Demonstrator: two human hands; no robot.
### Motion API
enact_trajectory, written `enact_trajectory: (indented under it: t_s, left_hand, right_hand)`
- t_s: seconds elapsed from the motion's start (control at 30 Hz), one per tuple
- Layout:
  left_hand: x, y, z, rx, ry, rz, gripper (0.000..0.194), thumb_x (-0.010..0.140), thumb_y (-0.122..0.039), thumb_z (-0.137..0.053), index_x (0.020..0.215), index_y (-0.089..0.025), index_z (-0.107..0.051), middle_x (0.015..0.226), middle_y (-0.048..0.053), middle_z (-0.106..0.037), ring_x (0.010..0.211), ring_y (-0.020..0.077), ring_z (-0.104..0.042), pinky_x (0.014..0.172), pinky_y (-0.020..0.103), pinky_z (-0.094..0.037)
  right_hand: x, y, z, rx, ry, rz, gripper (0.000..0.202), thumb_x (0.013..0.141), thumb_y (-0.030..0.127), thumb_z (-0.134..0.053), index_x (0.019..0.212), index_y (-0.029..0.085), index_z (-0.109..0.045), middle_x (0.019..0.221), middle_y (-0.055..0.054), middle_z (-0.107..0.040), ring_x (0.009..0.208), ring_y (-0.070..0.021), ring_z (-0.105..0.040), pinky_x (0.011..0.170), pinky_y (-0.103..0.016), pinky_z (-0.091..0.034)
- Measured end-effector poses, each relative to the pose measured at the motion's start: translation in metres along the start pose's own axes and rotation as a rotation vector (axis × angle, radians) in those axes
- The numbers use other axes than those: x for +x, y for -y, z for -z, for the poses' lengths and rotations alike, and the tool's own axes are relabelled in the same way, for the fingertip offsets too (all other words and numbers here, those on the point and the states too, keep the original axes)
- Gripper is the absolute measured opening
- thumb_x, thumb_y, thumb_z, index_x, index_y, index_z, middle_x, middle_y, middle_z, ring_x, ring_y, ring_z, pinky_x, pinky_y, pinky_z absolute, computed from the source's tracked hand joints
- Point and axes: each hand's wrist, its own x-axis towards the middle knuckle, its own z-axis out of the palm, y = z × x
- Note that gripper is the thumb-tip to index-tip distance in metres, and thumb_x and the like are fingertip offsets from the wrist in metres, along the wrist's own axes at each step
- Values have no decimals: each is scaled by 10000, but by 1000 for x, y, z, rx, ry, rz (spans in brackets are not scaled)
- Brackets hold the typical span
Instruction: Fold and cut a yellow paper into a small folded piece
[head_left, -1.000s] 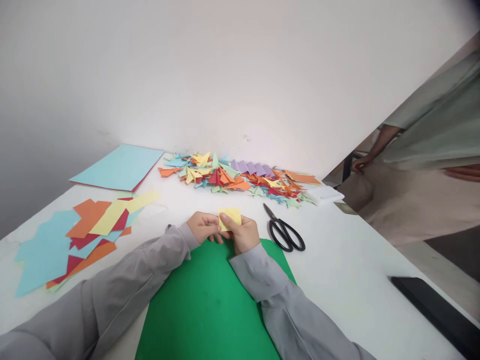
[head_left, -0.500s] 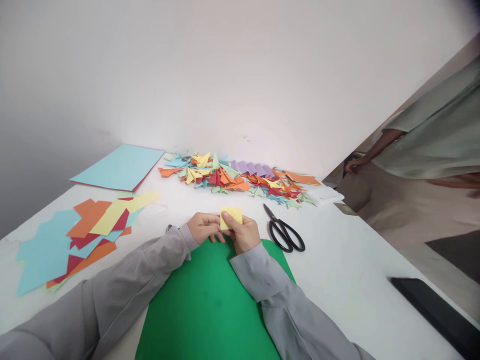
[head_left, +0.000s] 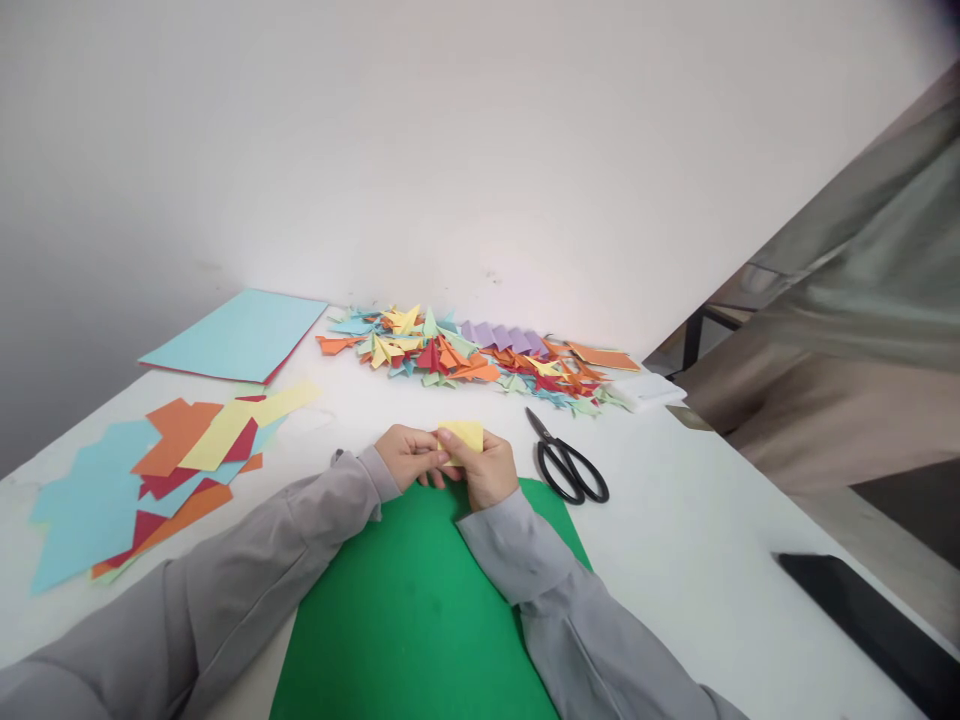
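A small yellow square of paper [head_left: 468,433] is held up over the far edge of a green sheet [head_left: 420,600]. My right hand [head_left: 492,474] grips it, thumb flat across its front and the other fingers behind. At its lower left edge, my left hand [head_left: 409,456] pinches the paper between thumb and fingers. Several of the left fingertips are hidden behind it. Just right of my right hand lie black-handled scissors [head_left: 564,468], blades pointing away.
Folded paper planes [head_left: 450,355] are heaped along the wall, with a purple pleated strip [head_left: 504,337] among them. Coloured paper pieces [head_left: 180,450] and a blue sheet [head_left: 240,330] lie left. A black flat object [head_left: 862,620] sits right. Another person's clothing [head_left: 862,300] shows beyond the table.
My left thumb and fingers have closed onto the yellow paper's left edge; before, they were loosely apart beside it. The person at the right has shifted, and their hand is out of sight.
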Motion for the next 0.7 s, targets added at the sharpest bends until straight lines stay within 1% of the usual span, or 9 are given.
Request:
enact_trajectory:
  t_s: [0.1, 0.23, 0.37, 0.5, 0.6, 0.7]
  left_hand:
    - [-1, -1, 0, 38, 37, -15, 324, 643, -396, -607, 672, -79, -663, 652, 100, -685, 472, 102, -576, 422, 188, -398]
    - [-2, -3, 0, 80, 47, -37, 308, 660, -382, -588, 679, -88, -681, 650, 91, -685, 467, 93, -567, 421, 182, -390]
    - [-3, -2, 0, 84, 54, -36, 286, 662, -367, -592, 677, -98, -688, 623, 76, -681, 454, 85, -560, 412, 174, -379]
    - [-2, -1, -1, 51, 27, -22, 285, 648, -364, -607, 665, -89, -683, 634, 89, -686, 443, 85, -558, 406, 175, -381]
    - [-1, -3, -1, -9, 1, 18, 294, 620, -366, -631, 657, -77, -666, 642, 104, -688, 435, 89, -560, 400, 179, -387]
    - [-2, -6, 0, -66, -19, 50, 305, 593, -372, -651, 647, -73, -644, 626, 107, -685, 431, 100, -566, 397, 185, -392]
  right_hand:
    - [-2, 3, 0, -15, 13, 1, 280, 546, 384, -722, 574, 114, -654, 447, -5, -577, 382, -92, -468, 366, -213, -340]
    - [-5, 8, -3, 27, 7, -26, 277, 557, 387, -712, 536, 124, -630, 386, 18, -535, 317, -68, -402, 313, -198, -268]
    - [-5, 10, -4, 82, 4, -81, 296, 560, 404, -705, 531, 119, -630, 396, 5, -553, 329, -76, -432, 321, -197, -288]
    - [-3, 9, -2, 75, 3, -93, 350, 596, 456, -667, 538, 112, -633, 413, -15, -574, 361, -101, -483, 348, -210, -323]
    - [-1, 6, -1, 72, 9, -91, 403, 623, 507, -626, 528, 116, -615, 410, -15, -566, 360, -104, -481, 351, -216, -324]
    - [0, 4, 1, 83, 0, -64, 397, 618, 507, -635, 526, 124, -589, 419, 3, -555, 350, -83, -454, 335, -202, -297]
